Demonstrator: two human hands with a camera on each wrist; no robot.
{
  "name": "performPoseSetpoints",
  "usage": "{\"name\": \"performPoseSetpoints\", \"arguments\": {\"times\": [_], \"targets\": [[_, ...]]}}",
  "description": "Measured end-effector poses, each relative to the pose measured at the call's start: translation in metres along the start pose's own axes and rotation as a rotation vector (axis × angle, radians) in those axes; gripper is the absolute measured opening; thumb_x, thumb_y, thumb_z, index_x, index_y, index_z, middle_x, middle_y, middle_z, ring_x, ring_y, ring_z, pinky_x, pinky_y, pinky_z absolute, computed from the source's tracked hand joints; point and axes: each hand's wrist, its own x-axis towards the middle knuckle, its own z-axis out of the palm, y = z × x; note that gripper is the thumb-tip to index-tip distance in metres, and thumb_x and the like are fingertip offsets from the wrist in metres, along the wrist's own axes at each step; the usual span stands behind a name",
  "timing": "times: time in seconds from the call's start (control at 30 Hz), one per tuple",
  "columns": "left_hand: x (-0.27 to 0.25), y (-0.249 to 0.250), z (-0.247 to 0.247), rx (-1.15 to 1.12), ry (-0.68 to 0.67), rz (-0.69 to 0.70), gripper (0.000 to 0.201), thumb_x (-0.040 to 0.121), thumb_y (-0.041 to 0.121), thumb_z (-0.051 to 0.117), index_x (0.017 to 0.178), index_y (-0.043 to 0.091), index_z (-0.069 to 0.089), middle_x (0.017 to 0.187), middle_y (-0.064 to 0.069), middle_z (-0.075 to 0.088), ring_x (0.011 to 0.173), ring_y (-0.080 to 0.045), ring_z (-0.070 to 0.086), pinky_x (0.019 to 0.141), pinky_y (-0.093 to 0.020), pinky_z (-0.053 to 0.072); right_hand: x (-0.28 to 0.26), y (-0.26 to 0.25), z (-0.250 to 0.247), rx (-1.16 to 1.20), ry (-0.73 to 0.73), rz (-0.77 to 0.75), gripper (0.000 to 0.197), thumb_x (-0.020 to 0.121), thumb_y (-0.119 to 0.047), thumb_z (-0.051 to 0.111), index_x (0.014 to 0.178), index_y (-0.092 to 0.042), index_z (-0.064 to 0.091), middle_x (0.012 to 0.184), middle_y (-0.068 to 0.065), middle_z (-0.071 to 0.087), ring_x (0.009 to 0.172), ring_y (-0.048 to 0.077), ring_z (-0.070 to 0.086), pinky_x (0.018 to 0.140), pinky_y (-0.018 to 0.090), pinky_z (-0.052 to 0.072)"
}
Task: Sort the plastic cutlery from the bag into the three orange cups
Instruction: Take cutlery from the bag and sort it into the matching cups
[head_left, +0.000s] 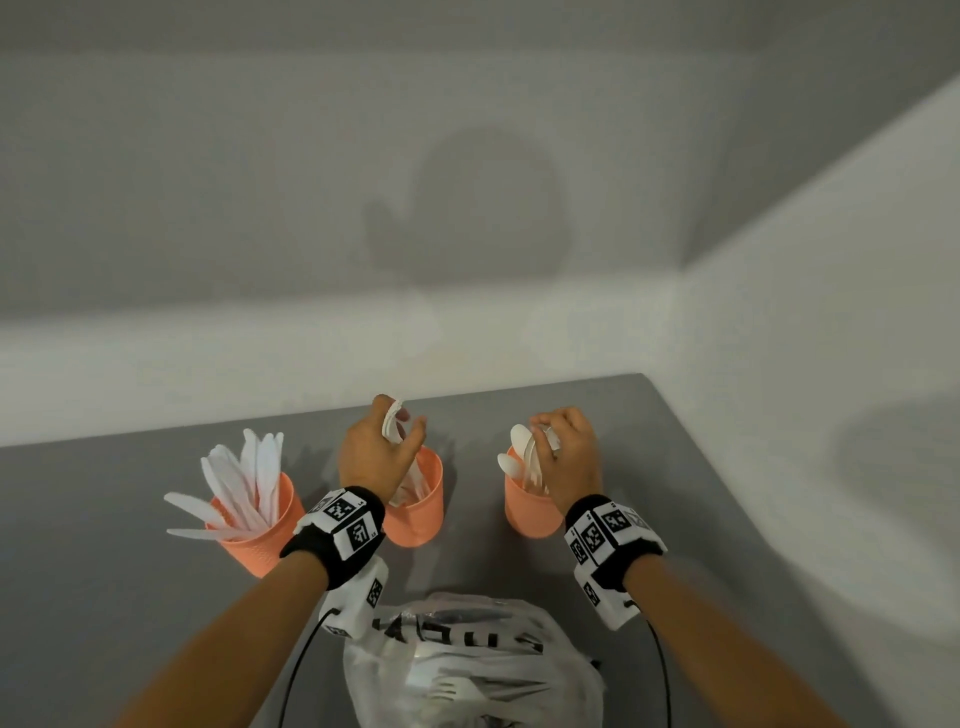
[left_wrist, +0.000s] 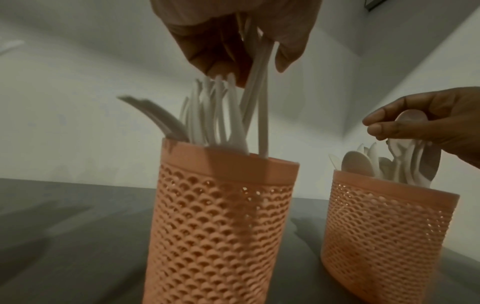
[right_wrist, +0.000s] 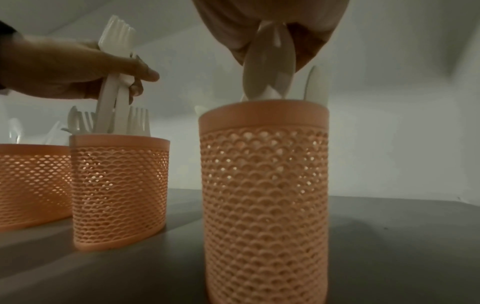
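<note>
Three orange mesh cups stand in a row on the grey table. The left cup (head_left: 260, 530) holds white knives, the middle cup (head_left: 421, 506) forks, the right cup (head_left: 530, 512) spoons. My left hand (head_left: 382, 447) grips a small bunch of white forks (right_wrist: 115, 86), handles down in the middle cup (left_wrist: 221, 216). My right hand (head_left: 563, 452) pinches white spoons (right_wrist: 269, 67) by their bowls over the right cup (right_wrist: 265, 195). The clear plastic bag (head_left: 467, 665) with more white cutlery lies near me.
The table (head_left: 701, 493) ends at a white wall behind the cups and on the right. Black cables run from both wrist bands down past the bag.
</note>
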Motion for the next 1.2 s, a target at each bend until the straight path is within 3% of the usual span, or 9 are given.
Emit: {"name": "performPoseSetpoints", "arguments": {"times": [0.17, 0.33, 0.5, 0.6, 0.83, 0.97, 1.03, 1.13, 1.2], "targets": [[-0.002, -0.005, 0.007, 0.138, -0.083, -0.022, 0.062, 0.079, 0.061, 0.023, 0.076, 0.009, 0.057, 0.074, -0.007, 0.059, 0.080, -0.029, 0.055, 0.068, -0.032, 0.038, -0.004, 0.006, 0.005, -0.128, 0.022, -0.053, 0.039, 0.087, -0.026, 0.040, 0.087, -0.005, 0.072, 0.091, 0.010, 0.067, 0.086, 0.029, 0.062, 0.082, 0.040, 0.049], [-0.001, -0.008, 0.007, 0.185, -0.123, -0.124, 0.062, 0.085, 0.058, 0.028, 0.093, 0.006, 0.060, 0.097, -0.007, 0.056, 0.099, -0.025, 0.048, 0.088, -0.038, 0.033, -0.012, 0.009, -0.001, -0.170, -0.033, -0.028, 0.047, 0.090, -0.028, 0.029, 0.095, -0.004, 0.070, 0.097, 0.009, 0.069, 0.089, 0.029, 0.062, 0.086, 0.032, 0.041], [0.002, -0.012, -0.006, -0.136, -0.036, -0.126, 0.028, 0.091, 0.030, 0.054, 0.071, 0.010, 0.051, 0.068, -0.005, 0.056, 0.068, -0.025, 0.054, 0.062, -0.030, 0.040, -0.011, 0.008, -0.001, -0.122, -0.050, -0.035, 0.046, 0.089, -0.033, 0.033, 0.096, -0.004, 0.068, 0.096, 0.009, 0.068, 0.087, 0.029, 0.062, 0.082, 0.037, 0.048], [0.005, -0.008, -0.012, -0.149, -0.009, -0.082, 0.020, 0.086, 0.019, 0.063, 0.076, 0.010, 0.048, 0.063, 0.001, 0.053, 0.059, -0.016, 0.050, 0.055, -0.025, 0.037, -0.010, 0.007, -0.001, -0.119, -0.060, -0.016, 0.051, 0.087, -0.041, 0.031, 0.100, -0.006, 0.066, 0.100, 0.008, 0.066, 0.092, 0.027, 0.060, 0.085, 0.037, 0.047], [0.003, -0.013, -0.007, 0.075, -0.141, 0.122, 0.028, 0.088, 0.025, 0.061, 0.107, 0.008, 0.049, 0.066, -0.013, 0.057, 0.056, -0.030, 0.054, 0.056, -0.035, 0.045, -0.008, 0.009, 0.000, -0.122, -0.077, 0.009, 0.053, 0.084, -0.045, 0.030, 0.099, -0.007, 0.064, 0.099, 0.006, 0.065, 0.092, 0.024, 0.059, 0.083, 0.030, 0.043], [0.000, -0.021, -0.007, 0.405, -0.203, 0.291, 0.018, 0.085, 0.019, 0.064, 0.092, 0.003, 0.063, 0.082, -0.014, 0.061, 0.074, -0.035, 0.060, 0.062, -0.037, 0.045, -0.007, 0.011, 0.000, -0.127, -0.095, 0.018, 0.055, 0.083, -0.047, 0.029, 0.100, -0.008, 0.063, 0.100, 0.006, 0.065, 0.092, 0.023, 0.058, 0.082, 0.026, 0.040], [-0.006, -0.023, -0.007, 0.564, -0.189, 0.283, 0.029, 0.089, 0.031, 0.055, 0.090, 0.004, 0.066, 0.090, -0.017, 0.064, 0.079, -0.038, 0.063, 0.064, -0.042, 0.048, -0.007, 0.011, 0.000, -0.129, -0.109, 0.024, 0.054, 0.084, -0.045, 0.030, 0.101, -0.007, 0.063, 0.101, 0.007, 0.065, 0.094, 0.023, 0.058, 0.082, 0.023, 0.037], [-0.020, -0.014, -0.004, 0.523, -0.179, 0.061, 0.081, 0.083, 0.065, 0.021, 0.128, 0.005, 0.049, 0.126, -0.022, 0.053, 0.113, -0.039, 0.053, 0.085, -0.052, 0.046, -0.006, 0.010, 0.000, -0.126, -0.124, 0.044, 0.042, 0.086, -0.034, 0.038, 0.102, -0.005, 0.063, 0.103, 0.008, 0.064, 0.097, 0.024, 0.057, 0.082, 0.022, 0.034], [-0.026, -0.011, 0.003, 0.439, -0.294, -0.157, 0.097, 0.074, 0.076, 0.031, 0.145, 0.010, 0.023, 0.145, -0.021, 0.033, 0.133, -0.037, 0.033, 0.104, -0.052, 0.031, -0.005, 0.008, 0.001, -0.116, -0.121, 0.054, 0.040, 0.085, -0.032, 0.039, 0.103, -0.004, 0.063, 0.104, 0.009, 0.064, 0.097, 0.024, 0.056, 0.082, 0.021, 0.033]]}}
